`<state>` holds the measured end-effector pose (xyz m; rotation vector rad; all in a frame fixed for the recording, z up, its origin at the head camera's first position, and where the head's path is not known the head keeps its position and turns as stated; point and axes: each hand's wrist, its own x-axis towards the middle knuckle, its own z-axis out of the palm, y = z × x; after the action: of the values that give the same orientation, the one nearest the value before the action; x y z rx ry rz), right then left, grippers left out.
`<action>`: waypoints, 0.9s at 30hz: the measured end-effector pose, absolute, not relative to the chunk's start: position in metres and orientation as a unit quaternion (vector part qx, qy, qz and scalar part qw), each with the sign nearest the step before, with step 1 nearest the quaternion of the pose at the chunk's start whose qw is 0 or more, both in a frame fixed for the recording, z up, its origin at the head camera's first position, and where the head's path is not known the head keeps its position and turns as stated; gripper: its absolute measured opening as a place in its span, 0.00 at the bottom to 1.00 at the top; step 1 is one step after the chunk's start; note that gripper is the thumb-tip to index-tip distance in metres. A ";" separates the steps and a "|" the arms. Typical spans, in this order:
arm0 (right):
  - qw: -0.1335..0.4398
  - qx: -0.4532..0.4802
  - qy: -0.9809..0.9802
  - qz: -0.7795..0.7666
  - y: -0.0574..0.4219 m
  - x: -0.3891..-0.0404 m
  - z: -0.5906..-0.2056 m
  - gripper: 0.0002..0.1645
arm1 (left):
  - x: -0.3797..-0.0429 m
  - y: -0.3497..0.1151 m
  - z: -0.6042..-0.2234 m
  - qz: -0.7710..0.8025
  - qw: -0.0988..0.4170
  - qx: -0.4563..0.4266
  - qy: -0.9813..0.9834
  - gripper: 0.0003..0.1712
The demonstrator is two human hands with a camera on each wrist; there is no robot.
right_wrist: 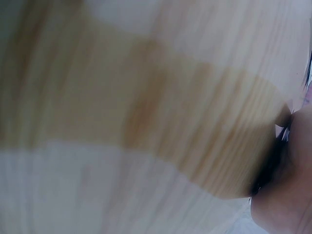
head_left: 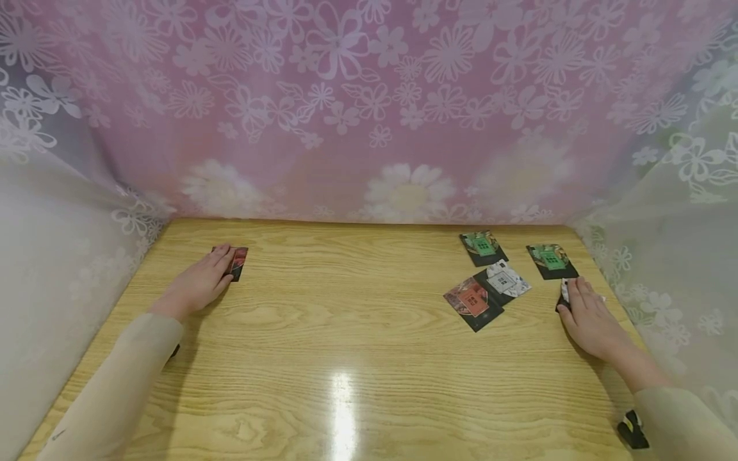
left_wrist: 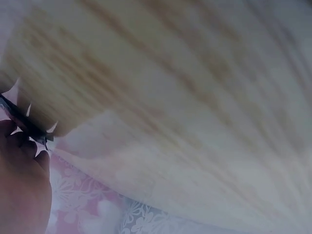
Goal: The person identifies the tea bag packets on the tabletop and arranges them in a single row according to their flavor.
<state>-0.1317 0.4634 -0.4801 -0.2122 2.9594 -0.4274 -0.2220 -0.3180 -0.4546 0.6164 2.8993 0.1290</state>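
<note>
Red-and-black packet (head_left: 239,262) lies on the desk (head_left: 346,307) at far left, under our left hand (head_left: 200,280), fingers outstretched; our right hand (head_left: 590,320), fingers also extended, partly covers a white-and-black packet (head_left: 564,291) at right.

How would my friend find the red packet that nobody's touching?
On the wooden table, look left of the right hand. The red packet lies beside a white-patterned packet. It alone there has red printing; its neighbours show white or green.
</note>
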 end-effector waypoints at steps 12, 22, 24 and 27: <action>0.078 -0.066 0.986 -0.131 0.463 -0.132 -0.478 0.44 | -0.224 -0.292 -0.444 0.006 0.069 0.236 0.969 0.40; 0.077 -0.068 0.985 -0.138 0.459 -0.132 -0.475 0.43 | -0.235 -0.226 -0.448 -0.003 0.050 0.310 0.949 0.39; 0.073 -0.069 0.986 -0.136 0.461 -0.133 -0.477 0.43 | -0.238 -0.212 -0.448 -0.004 0.050 0.324 0.945 0.39; 0.073 -0.068 0.986 -0.133 0.461 -0.132 -0.477 0.43 | -0.243 -0.190 -0.449 -0.008 0.047 0.348 0.936 0.39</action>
<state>-0.1324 0.4610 -0.4770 -0.2044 2.9619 -0.3999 -0.2430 -0.1902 -0.4493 1.0608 2.8570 -0.0232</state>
